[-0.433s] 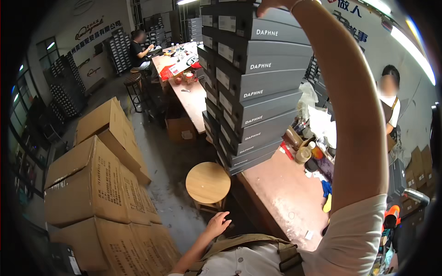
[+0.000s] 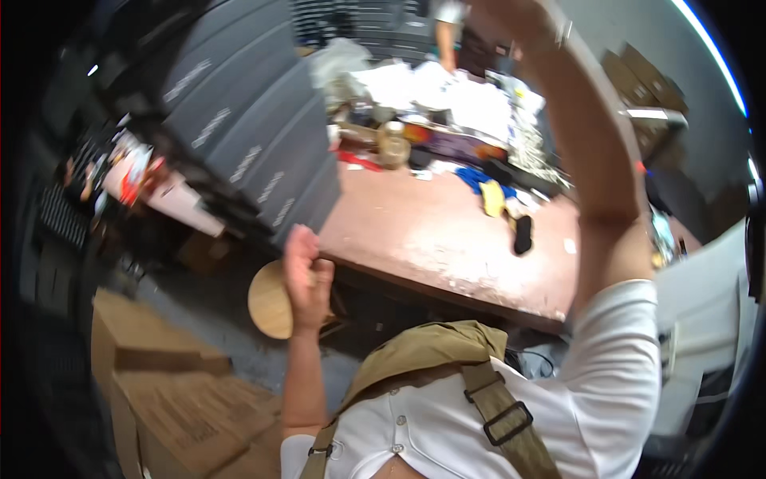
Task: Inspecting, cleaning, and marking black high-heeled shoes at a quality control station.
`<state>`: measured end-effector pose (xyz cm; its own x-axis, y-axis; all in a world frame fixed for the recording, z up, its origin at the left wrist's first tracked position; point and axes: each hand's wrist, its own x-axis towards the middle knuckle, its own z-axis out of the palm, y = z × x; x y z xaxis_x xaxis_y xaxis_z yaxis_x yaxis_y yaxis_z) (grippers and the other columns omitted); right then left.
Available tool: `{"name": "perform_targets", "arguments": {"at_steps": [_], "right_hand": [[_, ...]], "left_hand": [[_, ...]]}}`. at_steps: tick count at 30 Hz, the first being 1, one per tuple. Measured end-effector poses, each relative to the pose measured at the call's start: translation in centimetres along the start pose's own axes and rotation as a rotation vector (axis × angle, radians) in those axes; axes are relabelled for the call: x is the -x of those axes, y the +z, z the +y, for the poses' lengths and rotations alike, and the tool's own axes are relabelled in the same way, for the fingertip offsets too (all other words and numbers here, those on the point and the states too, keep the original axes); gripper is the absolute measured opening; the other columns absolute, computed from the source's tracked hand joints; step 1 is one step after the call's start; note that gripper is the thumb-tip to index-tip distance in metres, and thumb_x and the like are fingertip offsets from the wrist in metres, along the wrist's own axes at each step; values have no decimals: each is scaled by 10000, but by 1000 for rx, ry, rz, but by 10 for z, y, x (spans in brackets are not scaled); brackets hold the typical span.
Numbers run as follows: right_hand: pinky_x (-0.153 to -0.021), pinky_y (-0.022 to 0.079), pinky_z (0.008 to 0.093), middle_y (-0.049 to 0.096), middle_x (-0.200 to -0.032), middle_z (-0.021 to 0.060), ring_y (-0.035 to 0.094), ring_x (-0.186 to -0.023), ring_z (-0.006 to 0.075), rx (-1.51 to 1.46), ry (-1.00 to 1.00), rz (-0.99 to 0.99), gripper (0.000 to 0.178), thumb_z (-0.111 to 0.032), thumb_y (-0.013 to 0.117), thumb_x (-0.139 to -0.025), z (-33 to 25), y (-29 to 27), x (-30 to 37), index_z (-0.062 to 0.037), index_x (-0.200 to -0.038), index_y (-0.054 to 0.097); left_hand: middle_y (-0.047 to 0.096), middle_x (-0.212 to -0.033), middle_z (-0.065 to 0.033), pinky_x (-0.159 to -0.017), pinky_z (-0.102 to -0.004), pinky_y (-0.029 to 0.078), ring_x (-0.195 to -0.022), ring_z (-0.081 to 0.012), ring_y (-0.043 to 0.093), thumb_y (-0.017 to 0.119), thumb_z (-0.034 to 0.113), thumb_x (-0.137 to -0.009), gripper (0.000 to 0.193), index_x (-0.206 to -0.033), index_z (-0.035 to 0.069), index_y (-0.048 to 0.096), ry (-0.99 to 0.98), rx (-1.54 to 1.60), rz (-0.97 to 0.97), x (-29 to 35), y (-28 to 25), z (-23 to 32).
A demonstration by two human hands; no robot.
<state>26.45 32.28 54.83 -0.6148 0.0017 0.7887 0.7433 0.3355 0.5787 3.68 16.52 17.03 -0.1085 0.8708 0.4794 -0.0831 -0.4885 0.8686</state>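
Note:
A tall stack of dark grey shoe boxes (image 2: 255, 128) stands on the left end of the worktable (image 2: 415, 231); its upper part runs out of view. My left hand (image 2: 306, 275) is raised in front of the lowest boxes, fingers stretched up and thumb apart, holding nothing. Whether its fingertips touch the stack I cannot tell. My right arm reaches up and forward on the right. At the top edge my right hand (image 2: 515, 20) is smeared and partly cut off, so its fingers and anything in them cannot be made out.
Below my left hand stands a round wooden stool (image 2: 270, 302). Cardboard cartons (image 2: 175, 399) fill the lower left. Toward the table's back lie a jar (image 2: 393, 145), blue and yellow cloths (image 2: 492, 198), a small black item (image 2: 523, 235) and white papers. A co-worker's arm (image 2: 445, 40) shows behind.
My view has swung to the right and down, so the stack now sits further left. My left hand has risen toward the stack. My right hand is off the top boxes, further right in view.

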Motion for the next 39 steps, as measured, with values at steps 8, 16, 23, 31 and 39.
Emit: {"name": "perform_targets", "arguments": {"at_steps": [8,16,23,31,39], "right_hand": [[-1035,416,489,436,-1296,125,428,-1228,317,-756,110,-196,488,-133,595,-830,-160,-118,355,-202,-1308,525],[-1011,422,406,463,-1256,224,479,-1184,380,-1009,1097,-878,549,-252,665,-836,-274,-102,537,33,-1273,494],[-424,371,265,469,-631,-1,456,-524,111,-1439,2163,-1186,439,-356,810,-766,-244,-51,547,-53,-816,496],[-782,479,347,637,-960,191,618,-895,249,-1202,1979,-775,583,-498,616,-892,-230,-35,418,65,-1040,581],[-956,444,440,593,-1159,270,562,-1090,419,-893,1322,-900,498,-290,627,-880,-262,7,411,60,-1220,529]], "left_hand": [[428,-1415,-161,-1082,-418,332,-1281,-271,438,502,456,-960,650,-1411,9,361,-759,845,-116,11,18,-91],[523,-1331,-114,-1045,-408,371,-1210,-255,501,420,440,-1012,550,-1344,5,469,-1150,-16,-317,-14,89,-248],[605,-1160,-64,-1012,-412,407,-1136,-229,530,676,241,-899,370,-1189,36,574,-1327,372,-182,-10,81,-283],[380,-1471,-100,-1072,-334,317,-1359,-248,364,652,457,-893,748,-1453,72,341,-949,-92,-301,-65,63,-215],[499,-1320,-140,-1045,-351,351,-1208,-244,478,738,177,-749,915,-1510,62,244,-939,-79,-416,-123,-42,-217]]}}
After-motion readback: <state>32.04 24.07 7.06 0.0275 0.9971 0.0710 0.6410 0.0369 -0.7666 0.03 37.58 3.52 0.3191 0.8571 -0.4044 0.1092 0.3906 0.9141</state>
